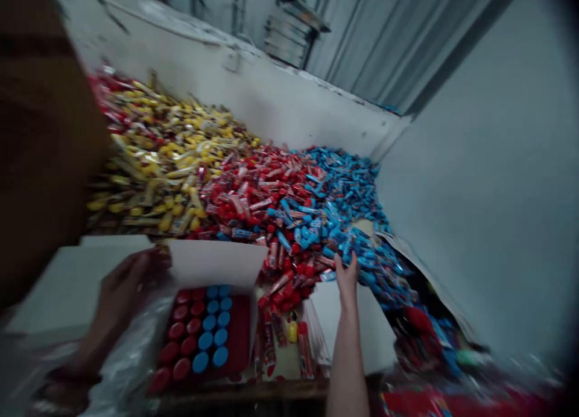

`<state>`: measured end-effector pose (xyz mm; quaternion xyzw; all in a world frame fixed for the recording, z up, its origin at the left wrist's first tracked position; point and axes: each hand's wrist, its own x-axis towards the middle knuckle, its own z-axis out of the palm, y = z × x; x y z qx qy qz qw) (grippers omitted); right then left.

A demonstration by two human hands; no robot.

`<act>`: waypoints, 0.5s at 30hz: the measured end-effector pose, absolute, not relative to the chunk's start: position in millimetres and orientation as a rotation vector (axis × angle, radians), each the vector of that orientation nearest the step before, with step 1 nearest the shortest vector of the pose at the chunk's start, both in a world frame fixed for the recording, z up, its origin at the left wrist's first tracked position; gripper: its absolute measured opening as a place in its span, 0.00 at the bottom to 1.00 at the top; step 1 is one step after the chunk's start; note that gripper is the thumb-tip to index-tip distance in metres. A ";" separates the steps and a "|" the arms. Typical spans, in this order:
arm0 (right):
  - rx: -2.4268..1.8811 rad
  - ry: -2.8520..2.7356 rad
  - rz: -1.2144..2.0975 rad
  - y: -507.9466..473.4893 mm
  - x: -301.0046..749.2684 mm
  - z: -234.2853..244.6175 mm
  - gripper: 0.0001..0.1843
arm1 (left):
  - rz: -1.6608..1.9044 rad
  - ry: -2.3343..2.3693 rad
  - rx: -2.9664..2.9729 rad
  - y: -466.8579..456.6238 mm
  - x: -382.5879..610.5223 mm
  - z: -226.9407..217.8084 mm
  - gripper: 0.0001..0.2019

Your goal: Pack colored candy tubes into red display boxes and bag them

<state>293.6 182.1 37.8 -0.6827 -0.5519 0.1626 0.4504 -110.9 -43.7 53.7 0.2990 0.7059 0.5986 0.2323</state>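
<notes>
My left hand is closed beside the white flap of a box; blur hides what its fingers hold. Below the flap, the box's dark red inside shows next to upright tubes with red caps and blue caps in rows. My right hand reaches to the near edge of a heap of blue-capped tubes, thumb and fingers apart. Under my right forearm lies a stack of white card sheets. Whether the right fingertips touch a tube is not clear.
Heaps of red-capped tubes and yellow-capped ones rise against the white wall. A few loose tubes lie between box and cards. Clear plastic is at the left, a large brown shape beyond it.
</notes>
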 end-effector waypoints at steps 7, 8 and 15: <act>-2.011 -1.699 0.451 219.8 235.4 23.8 0.43 | 1.682 1.971 0.906 -20.6 -148.9 48.9 0.28; -1.962 -1.697 0.413 218.6 236.6 28.3 0.43 | 1.576 2.057 0.993 -12.4 -158.8 47.7 0.28; -1.243 -1.704 0.734 199.4 199.2 99.2 0.36 | 0.679 2.458 1.399 77.1 -198.1 47.1 0.25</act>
